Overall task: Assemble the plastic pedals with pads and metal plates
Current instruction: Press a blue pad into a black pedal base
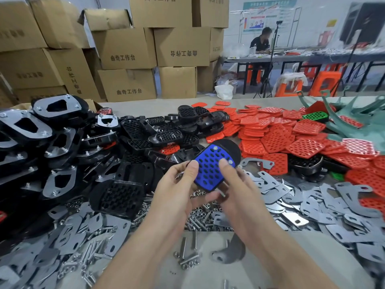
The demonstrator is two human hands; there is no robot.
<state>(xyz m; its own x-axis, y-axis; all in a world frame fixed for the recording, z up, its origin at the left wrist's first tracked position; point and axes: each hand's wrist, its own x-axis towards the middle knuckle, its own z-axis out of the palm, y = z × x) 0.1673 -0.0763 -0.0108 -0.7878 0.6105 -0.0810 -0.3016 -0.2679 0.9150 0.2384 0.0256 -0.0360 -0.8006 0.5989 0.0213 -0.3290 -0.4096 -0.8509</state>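
Note:
A black plastic pedal (231,148) with a blue perforated pad (210,167) on top is held above the table between both hands. My left hand (179,186) grips its left edge, thumb on the pad and fingers underneath. My right hand (235,184) holds the right side, its thumb pressing on the blue pad. Two screw heads show in the pad's far corners. Loose black pedals (118,195) lie to the left, red pads (275,136) to the right, and grey metal plates (312,203) around the hands.
Finished pedals with metal plates (56,107) pile at far left. Screws and nuts (187,259) lie scattered near the table's front. Cardboard boxes (125,49) are stacked behind. A green pad (315,116) sits at back right. A person sits at a far table (261,41).

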